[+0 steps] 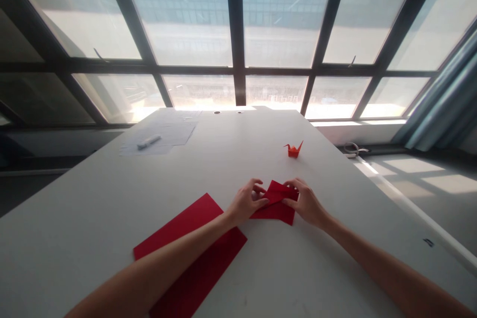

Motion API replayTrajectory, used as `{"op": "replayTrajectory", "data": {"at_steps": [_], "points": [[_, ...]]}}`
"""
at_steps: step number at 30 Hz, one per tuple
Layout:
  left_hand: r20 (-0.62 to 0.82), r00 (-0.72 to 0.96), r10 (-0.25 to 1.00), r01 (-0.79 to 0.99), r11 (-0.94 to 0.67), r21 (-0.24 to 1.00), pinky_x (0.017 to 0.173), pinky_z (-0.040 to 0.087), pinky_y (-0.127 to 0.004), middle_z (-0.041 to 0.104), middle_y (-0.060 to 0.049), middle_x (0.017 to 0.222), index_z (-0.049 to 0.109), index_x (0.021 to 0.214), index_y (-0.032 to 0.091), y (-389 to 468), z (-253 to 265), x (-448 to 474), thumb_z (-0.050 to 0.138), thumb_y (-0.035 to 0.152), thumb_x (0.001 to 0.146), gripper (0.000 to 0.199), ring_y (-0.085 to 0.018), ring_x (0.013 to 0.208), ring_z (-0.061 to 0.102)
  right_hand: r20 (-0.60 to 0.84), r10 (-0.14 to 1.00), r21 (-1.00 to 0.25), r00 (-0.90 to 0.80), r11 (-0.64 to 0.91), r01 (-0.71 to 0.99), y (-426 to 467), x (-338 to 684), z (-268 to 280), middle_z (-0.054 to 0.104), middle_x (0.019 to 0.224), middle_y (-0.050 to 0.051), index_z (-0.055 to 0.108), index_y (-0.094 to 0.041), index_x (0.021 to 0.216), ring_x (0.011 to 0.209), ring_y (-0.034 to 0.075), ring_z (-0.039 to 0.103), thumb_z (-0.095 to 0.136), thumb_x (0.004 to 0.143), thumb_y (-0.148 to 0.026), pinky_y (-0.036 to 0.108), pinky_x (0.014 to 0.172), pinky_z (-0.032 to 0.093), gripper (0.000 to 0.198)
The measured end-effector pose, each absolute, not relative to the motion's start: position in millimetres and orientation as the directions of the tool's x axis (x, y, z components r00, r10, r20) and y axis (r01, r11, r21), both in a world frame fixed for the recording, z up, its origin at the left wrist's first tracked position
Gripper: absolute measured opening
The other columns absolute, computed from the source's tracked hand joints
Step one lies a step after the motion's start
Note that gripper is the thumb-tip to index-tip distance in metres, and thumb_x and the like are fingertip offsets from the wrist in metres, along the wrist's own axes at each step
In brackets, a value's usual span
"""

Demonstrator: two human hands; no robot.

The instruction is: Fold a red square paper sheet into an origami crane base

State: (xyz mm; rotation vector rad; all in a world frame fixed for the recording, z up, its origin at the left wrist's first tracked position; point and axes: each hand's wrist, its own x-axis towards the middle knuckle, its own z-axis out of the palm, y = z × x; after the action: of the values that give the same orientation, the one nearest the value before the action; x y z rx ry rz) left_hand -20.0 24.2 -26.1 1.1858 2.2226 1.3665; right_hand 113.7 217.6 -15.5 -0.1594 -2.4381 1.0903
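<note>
A partly folded piece of red origami paper (278, 203) lies on the white table, with creases and angled flaps showing. My left hand (246, 202) pinches its left side between thumb and fingers. On the opposite side, my right hand (304, 201) grips the upper right flap, thumb in front and fingertips partly hidden behind the paper. Under my left forearm is a larger stack of flat red paper (201, 223), partly covered by the arm. Beyond my right hand stands a small finished red paper crane (294, 150).
White sheets (175, 131) lie at the far left of the table (231, 159), with a white marker-like object (149, 142) on them. Large windows rise behind the far edge. A coiled cable (354, 149) is beyond the right edge, near a blue-grey curtain (439, 104).
</note>
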Motion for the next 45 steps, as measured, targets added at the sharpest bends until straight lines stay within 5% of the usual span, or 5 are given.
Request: {"op": "replayTrajectory", "data": {"at_steps": [8, 14, 20, 32, 45], "points": [[0.261, -0.540, 0.800, 0.456, 0.018, 0.890, 0.071, 0.052, -0.028, 0.071, -0.004, 0.090, 0.058, 0.130, 0.018, 23, -21, -22, 0.070, 0.024, 0.079, 0.053, -0.017, 0.077, 0.065, 0.478, 0.232, -0.726, -0.847, 0.647, -0.232, 217, 116, -9, 0.054, 0.129, 0.012, 0.054, -0.024, 0.129, 0.117, 0.029, 0.054, 0.077, 0.074, -0.030, 0.044, 0.095, 0.049, 0.060], [0.649, -0.373, 0.663, 0.891, 0.062, 0.449, 0.089, 0.044, -0.036, 0.071, -0.004, 0.091, 0.074, 0.098, 0.028, 12, -7, -21, 0.059, 0.026, 0.093, 0.017, -0.018, 0.087, 0.063, 0.618, 0.234, -0.671, -0.750, 0.654, -0.349, 222, 119, -9, 0.067, 0.098, 0.007, 0.066, -0.024, 0.092, 0.092, 0.023, 0.064, 0.061, 0.090, -0.026, 0.038, 0.082, 0.053, 0.006], [0.570, -0.261, 0.779, 0.965, 0.199, 0.170, 0.106, 0.033, -0.043, 0.066, -0.002, 0.121, 0.071, 0.106, 0.032, 8, -6, -20, 0.054, 0.030, 0.096, 0.019, -0.022, 0.117, 0.055, 0.657, -0.090, -0.307, -0.748, 0.875, -0.375, 236, 120, -14, 0.068, 0.102, 0.008, 0.066, -0.025, 0.094, 0.099, 0.023, 0.061, 0.049, 0.093, -0.015, 0.040, 0.087, 0.047, 0.020], [0.295, -0.055, 0.954, 0.954, -0.036, 0.297, 0.118, 0.031, -0.043, 0.043, -0.011, 0.150, 0.042, 0.145, 0.020, 11, -9, -14, 0.044, 0.026, 0.099, 0.046, -0.024, 0.143, 0.034, 0.281, -0.248, -0.231, -0.927, 0.920, -0.316, 260, 125, -23, 0.059, 0.137, 0.004, 0.062, -0.032, 0.128, 0.132, 0.024, 0.046, 0.041, 0.077, 0.006, 0.047, 0.106, 0.038, 0.068], [0.300, -0.195, 0.934, 0.853, 0.010, 0.521, 0.099, 0.048, -0.036, 0.063, -0.008, 0.125, 0.069, 0.118, 0.024, 15, -9, -12, 0.061, 0.040, 0.092, 0.032, -0.024, 0.113, 0.060, 0.320, -0.250, -0.359, -0.914, 0.861, -0.361, 230, 131, -8, 0.068, 0.102, 0.004, 0.072, -0.027, 0.100, 0.099, 0.022, 0.059, 0.075, 0.081, -0.039, 0.038, 0.092, 0.042, 0.022]]}}
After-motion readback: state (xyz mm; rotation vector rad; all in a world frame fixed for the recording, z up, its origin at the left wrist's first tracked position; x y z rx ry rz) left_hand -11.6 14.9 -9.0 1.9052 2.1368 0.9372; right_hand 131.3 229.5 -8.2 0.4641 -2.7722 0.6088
